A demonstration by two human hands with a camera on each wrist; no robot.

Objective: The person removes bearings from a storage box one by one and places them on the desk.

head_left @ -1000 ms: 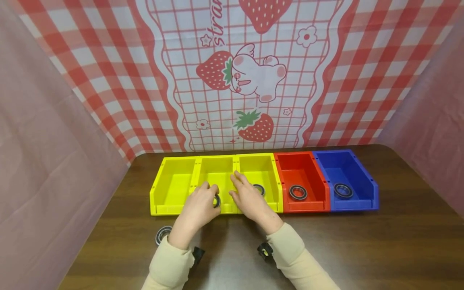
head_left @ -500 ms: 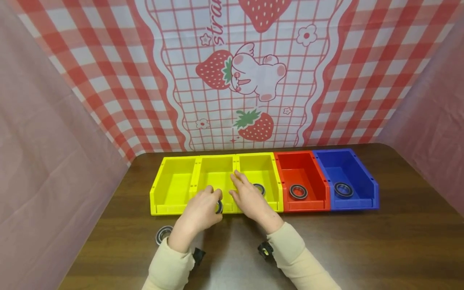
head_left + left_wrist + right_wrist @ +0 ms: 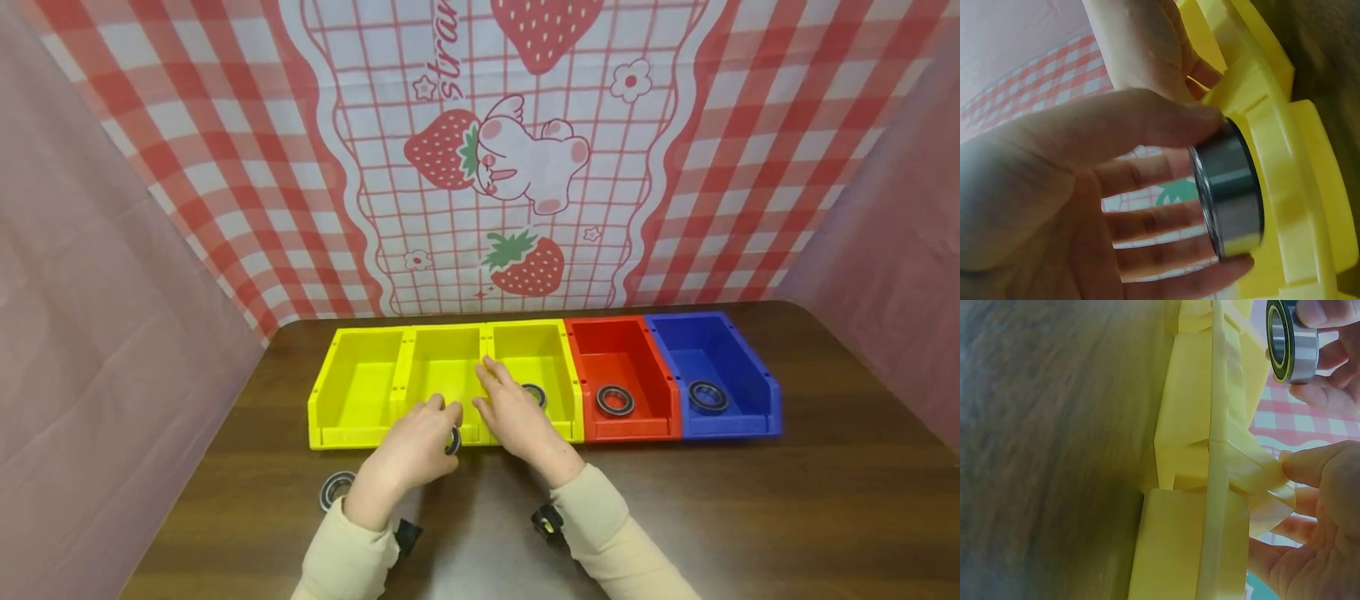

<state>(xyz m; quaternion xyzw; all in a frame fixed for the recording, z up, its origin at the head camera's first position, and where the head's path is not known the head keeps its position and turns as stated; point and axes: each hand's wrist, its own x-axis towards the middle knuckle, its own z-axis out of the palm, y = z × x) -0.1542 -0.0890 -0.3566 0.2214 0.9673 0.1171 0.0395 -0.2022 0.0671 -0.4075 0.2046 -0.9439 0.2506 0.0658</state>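
A dark-rimmed ring bearing (image 3: 453,440) is pinched by the left hand (image 3: 417,443) over the front edge of the middle yellow bin (image 3: 448,379). In the left wrist view the thumb and fingers hold the bearing (image 3: 1230,190) by its rim. The right hand (image 3: 519,417) lies with relaxed fingers at the wall between the middle and right yellow bins, holding nothing. In the right wrist view its fingertips touch the yellow wall (image 3: 1260,465). Partly behind the right hand, another bearing (image 3: 535,395) lies in the right yellow bin (image 3: 534,333).
One bearing (image 3: 615,401) lies in the red bin (image 3: 611,358), another (image 3: 708,397) in the blue bin (image 3: 693,358). A larger bearing (image 3: 335,490) lies on the table (image 3: 247,500) beside the left wrist. At the far left stands a yellow bin (image 3: 367,375). A patterned cloth (image 3: 300,208) hangs behind.
My left hand, with the bearing in its fingers, has drawn back slightly from inside the middle yellow bin to the bin's front edge. The right hand has stayed in place.
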